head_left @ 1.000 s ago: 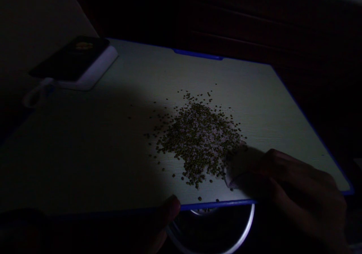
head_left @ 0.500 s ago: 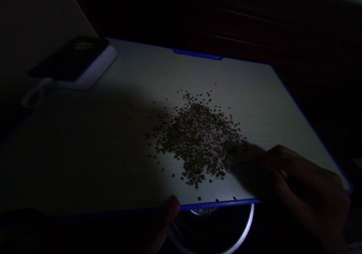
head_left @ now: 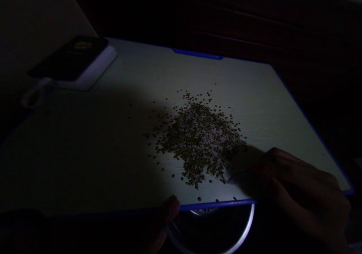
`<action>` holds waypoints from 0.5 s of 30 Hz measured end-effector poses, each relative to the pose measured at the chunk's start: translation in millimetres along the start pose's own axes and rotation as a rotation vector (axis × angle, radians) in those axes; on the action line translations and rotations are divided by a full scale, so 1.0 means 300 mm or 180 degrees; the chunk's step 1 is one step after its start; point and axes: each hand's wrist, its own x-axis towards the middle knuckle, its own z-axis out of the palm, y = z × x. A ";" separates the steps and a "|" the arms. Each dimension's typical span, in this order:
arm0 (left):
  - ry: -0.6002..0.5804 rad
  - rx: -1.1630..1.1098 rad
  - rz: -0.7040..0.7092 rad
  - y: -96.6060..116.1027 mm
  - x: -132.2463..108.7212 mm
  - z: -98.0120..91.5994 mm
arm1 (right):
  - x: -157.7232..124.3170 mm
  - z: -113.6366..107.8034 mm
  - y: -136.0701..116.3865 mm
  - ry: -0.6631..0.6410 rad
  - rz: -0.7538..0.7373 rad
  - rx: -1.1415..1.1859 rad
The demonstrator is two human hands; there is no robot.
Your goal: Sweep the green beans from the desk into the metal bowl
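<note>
A heap of small green beans mixed with pale grains [head_left: 199, 140] lies on a light tabletop with a blue rim [head_left: 254, 91]. My right hand [head_left: 296, 186] rests on the table at the heap's right edge, its fingers pinched on a small flat card-like scraper [head_left: 240, 163] that touches the beans. My left hand [head_left: 165, 220] sits in deep shadow at the table's front edge; only a thumb shows beside the rim of a round metal bowl [head_left: 249, 223] held under that edge.
A dark phone lies on a white block [head_left: 82, 63] at the far left, with a white cord loop [head_left: 34, 95] beside it. The scene is very dark; the left half of the table is in shadow. Stray beans lie near the front edge.
My right hand with the scraper shifted slightly along the heap's right edge, first up, then back down. The left hand and bowl stayed put.
</note>
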 end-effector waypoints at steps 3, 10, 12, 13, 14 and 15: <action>-0.0073 -0.0019 0.0010 0.018 0.020 -0.005 | -0.003 -0.001 0.005 -0.0048 0.0021 -0.0022; 0.0011 0.0025 0.0203 -0.011 0.032 -0.014 | -0.003 -0.002 0.014 -0.0107 -0.0077 -0.0062; 0.0143 -0.0072 0.0136 -0.003 0.035 0.003 | -0.003 -0.003 0.016 -0.0163 -0.0199 -0.0130; 0.0223 -0.0103 0.0105 0.002 0.037 0.010 | -0.003 -0.003 0.017 -0.0197 -0.0220 -0.0163; 0.0296 -0.0125 0.0085 0.007 0.039 0.015 | -0.003 -0.003 0.017 -0.0206 -0.0223 -0.0183; 0.0346 -0.0140 0.0061 0.010 0.041 0.016 | -0.003 -0.004 0.017 -0.0198 -0.0217 -0.0200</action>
